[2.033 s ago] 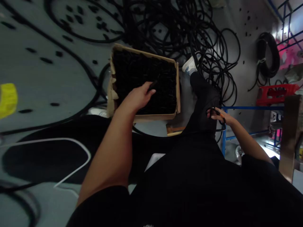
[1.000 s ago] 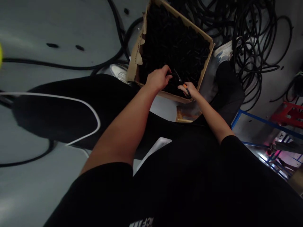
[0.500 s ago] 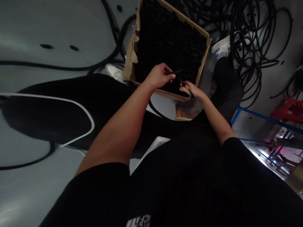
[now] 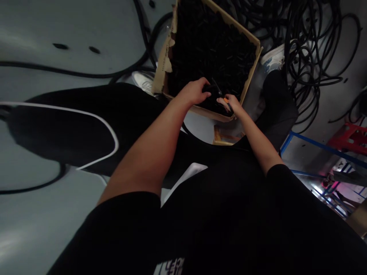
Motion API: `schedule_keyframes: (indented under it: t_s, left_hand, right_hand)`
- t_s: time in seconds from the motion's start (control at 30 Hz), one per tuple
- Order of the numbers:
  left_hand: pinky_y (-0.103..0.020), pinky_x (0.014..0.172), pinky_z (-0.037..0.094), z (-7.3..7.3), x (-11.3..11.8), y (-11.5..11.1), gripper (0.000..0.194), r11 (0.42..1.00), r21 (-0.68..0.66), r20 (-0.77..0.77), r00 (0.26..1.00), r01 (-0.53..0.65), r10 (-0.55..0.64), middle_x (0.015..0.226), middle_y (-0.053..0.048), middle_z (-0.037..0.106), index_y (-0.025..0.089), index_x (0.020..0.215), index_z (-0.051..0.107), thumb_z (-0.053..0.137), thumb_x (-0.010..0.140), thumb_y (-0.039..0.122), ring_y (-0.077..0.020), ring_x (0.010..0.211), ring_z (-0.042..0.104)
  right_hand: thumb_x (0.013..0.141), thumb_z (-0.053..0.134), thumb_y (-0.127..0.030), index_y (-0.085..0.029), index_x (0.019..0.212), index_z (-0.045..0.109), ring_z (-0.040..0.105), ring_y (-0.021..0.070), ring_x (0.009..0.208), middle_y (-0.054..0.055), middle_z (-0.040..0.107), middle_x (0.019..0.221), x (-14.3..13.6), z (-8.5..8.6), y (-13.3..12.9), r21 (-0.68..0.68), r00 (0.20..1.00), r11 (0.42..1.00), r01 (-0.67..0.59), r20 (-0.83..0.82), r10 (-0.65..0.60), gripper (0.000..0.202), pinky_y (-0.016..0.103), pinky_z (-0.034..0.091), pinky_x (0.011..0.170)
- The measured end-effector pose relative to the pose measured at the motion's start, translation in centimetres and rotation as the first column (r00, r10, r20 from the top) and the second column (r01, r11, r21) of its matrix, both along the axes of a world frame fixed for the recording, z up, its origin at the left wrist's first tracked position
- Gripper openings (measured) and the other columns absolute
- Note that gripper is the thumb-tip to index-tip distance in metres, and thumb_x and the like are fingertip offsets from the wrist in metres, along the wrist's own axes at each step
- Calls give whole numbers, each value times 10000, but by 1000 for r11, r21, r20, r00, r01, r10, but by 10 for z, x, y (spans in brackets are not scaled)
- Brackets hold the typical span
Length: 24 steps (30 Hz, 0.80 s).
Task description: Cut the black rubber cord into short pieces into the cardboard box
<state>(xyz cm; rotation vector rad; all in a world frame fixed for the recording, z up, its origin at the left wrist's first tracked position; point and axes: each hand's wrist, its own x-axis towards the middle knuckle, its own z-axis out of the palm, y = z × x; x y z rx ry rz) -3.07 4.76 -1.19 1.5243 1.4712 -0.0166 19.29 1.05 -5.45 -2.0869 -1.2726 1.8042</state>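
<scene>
Box (image 4: 161, 72) holds black pieces (image 4: 212, 42); left grip (image 4: 196, 91) pinches 1 dark piece (image 4: 211, 88), right grip (image 4: 231, 102) holds scissors (image 4: 226, 100).

black short-sleeved T-shirt (image 4: 223, 221) | white block lettering (image 4: 169, 266) on the T-shirt's front | black long trousers (image 4: 278, 103) below the T-shirt | white sneakers (image 4: 275, 58) well apart from the T-shirt, the right one blue-grey-patched
</scene>
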Motion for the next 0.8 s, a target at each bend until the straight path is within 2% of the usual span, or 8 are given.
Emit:
schedule_keyframes:
  t_s: [0.2,0.27,0.33,0.4,0.53,0.67,0.73,0.8]
  left_hand:
    - [-557,1451,551,-6,-1,-1,648,995,-24,-122,988,96,-98,1776,-184,836,231,1817,771,654,1191,350,-455,1720,741]
    - [-568,1458,550,-6,0,1,671,995,-29,-122,988,93,-96,1784,-198,828,217,1843,737,667,1193,370,-464,1730,734]
    - [-565,1434,571,-5,0,3,671,999,-27,-79,997,19,-22,1685,-206,874,203,1827,715,716,1182,387,-463,1685,764]
    - [-546,1394,601,-3,1,4,641,995,-31,-5,996,-90,90,1519,-195,927,201,1774,705,769,1164,384,-443,1596,813]
    - [-522,1307,652,4,5,3,543,980,-46,105,974,-194,198,1285,-147,949,235,1621,749,851,1105,371,-414,1452,867]
    - [-513,1256,666,5,11,1,461,986,-56,111,980,-160,165,1146,-107,932,229,1477,822,902,1058,404,-415,1427,860]
    - [-508,1252,659,2,12,1,430,990,-76,96,987,-120,127,1154,-96,929,197,1460,846,875,1094,423,-395,1438,836]
    - [-517,1273,645,0,12,2,421,994,-64,81,992,-94,99,1246,-107,934,173,1464,860,855,1109,401,-390,1459,815]
  right_hand:
    - [1183,933,-355,-300,897,529,498,123,496,-83,565,592,6,-2,-12,-106,999,994,-16,-33,13,498,219,369,456]
    - [1170,952,-405,-308,912,525,496,131,495,-88,556,589,9,-1,-20,-124,1000,992,4,-27,-8,508,224,380,445]
    - [1119,1021,-506,-317,917,513,512,138,514,-86,561,602,12,2,-27,-136,999,991,9,-46,-15,578,234,400,456]
    - [1071,1067,-546,-316,923,516,570,147,570,-73,600,647,16,7,-33,-141,994,990,15,-109,-30,615,243,469,515]
    - [1029,1049,-409,-286,981,623,721,178,812,-33,717,813,22,17,-30,-107,979,994,14,-202,-35,446,265,650,774]
    - [978,1065,-397,-276,1064,709,775,230,1064,-3,753,972,19,21,-12,9,989,999,-32,-142,33,386,324,704,1023]
    - [997,1065,-408,-265,1064,713,760,228,1065,-3,748,993,13,20,-1,35,988,998,-55,-144,59,385,337,696,1062]
    - [1039,1051,-420,-258,1027,696,720,203,981,-18,727,952,7,18,7,40,984,996,-86,-154,91,390,319,685,1019]
